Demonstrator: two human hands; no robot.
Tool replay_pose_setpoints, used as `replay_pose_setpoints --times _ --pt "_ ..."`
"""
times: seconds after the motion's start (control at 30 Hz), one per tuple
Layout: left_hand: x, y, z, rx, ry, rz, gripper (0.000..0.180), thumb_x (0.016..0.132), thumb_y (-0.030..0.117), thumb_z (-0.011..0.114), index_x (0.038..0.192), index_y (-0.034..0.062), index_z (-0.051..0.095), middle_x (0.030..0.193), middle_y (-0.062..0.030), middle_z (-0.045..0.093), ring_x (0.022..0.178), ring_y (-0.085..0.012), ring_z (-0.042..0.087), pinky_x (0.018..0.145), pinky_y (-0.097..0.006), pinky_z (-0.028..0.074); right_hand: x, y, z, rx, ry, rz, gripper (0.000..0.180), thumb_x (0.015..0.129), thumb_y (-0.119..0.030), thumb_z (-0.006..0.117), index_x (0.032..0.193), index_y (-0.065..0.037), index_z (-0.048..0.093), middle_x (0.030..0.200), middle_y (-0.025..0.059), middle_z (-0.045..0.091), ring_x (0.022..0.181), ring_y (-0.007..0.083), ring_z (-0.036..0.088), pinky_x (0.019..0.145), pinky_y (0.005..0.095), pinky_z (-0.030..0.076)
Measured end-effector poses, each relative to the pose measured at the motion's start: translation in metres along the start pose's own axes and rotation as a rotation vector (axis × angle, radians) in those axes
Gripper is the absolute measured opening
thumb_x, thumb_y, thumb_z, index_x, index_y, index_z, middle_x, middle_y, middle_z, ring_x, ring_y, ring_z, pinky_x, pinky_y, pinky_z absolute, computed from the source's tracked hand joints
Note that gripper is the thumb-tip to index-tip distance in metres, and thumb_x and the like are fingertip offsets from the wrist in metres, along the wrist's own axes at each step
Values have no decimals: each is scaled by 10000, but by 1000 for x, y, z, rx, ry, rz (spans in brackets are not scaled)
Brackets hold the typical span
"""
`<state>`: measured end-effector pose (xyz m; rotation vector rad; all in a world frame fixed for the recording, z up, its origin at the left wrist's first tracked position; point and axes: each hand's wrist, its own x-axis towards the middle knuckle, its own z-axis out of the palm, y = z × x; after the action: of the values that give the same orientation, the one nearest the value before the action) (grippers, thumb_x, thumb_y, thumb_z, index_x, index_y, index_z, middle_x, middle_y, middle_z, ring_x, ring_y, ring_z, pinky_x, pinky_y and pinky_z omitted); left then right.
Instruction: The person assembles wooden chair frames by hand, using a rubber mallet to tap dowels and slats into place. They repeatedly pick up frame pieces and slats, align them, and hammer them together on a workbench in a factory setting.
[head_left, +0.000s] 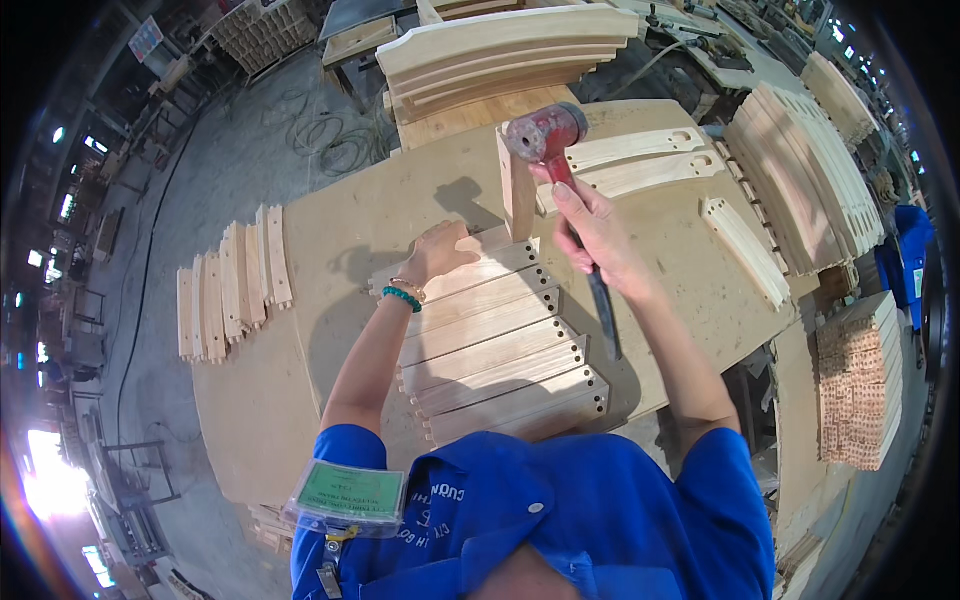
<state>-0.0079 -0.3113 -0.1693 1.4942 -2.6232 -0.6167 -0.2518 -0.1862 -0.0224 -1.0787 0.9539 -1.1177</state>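
Note:
My right hand (597,232) is closed round the handle of a mallet (548,132) with a scuffed red head and a black grip end. The mallet is raised over the table, its head near the top of an upright wooden piece (518,195). My left hand (438,252) grips the farthest wooden slat (497,240), whose right end meets the foot of that upright piece. Nearer my body, several pale wooden slats (490,335) lie side by side, with dark round holes in their right ends. Part of the farthest slat is hidden under my left hand.
All this lies on a brown worktable (340,210). Short wooden slats (235,280) are grouped at left. Curved rails (650,175) lie beyond the mallet. Larger boards (505,50) are stacked at the back, and more boards (795,180) stand at right.

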Motion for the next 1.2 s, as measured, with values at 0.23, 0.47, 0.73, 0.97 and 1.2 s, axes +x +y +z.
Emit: replay_pose_setpoints --times 0.23,0.47,0.73,0.97,1.2 --pt "-2 -42 -10 -90 -119 62 481 718 341 697 1112 104 555 1051 -117 642 1013 -276 613 858 -380 477 -38 -2 8 -125 99 39 476 909 -333 612 1267 -37 509 614 28 547 370 24 376 354 179 262" --pt "4 -25 -28 -90 -130 32 578 702 334 694 1220 128 543 1131 -111 607 1110 -269 562 957 -405 434 -58 18 -15 -88 355 -24 529 817 -178 734 1289 -62 525 627 -73 489 442 19 409 386 185 276" --pt "19 -21 -2 111 87 185 640 677 340 719 1243 104 533 1120 -146 614 1080 -341 565 944 -431 442 42 25 17 42 440 -213 585 773 -233 785 1243 -27 504 593 -54 448 407 27 394 348 197 288" --pt "-28 -84 -65 -249 464 -173 556 738 321 712 1174 52 498 975 -142 636 830 -268 616 745 -372 476 11 22 -8 77 514 -174 506 849 -277 695 1281 -83 517 545 -52 425 392 35 369 347 197 257" --pt "-65 -84 -121 -263 325 -104 343 803 227 652 1060 27 546 837 -105 624 784 -210 602 708 -341 463 -77 11 -51 -173 684 -111 479 890 -291 621 1304 -74 519 529 -55 417 376 25 349 349 189 259"
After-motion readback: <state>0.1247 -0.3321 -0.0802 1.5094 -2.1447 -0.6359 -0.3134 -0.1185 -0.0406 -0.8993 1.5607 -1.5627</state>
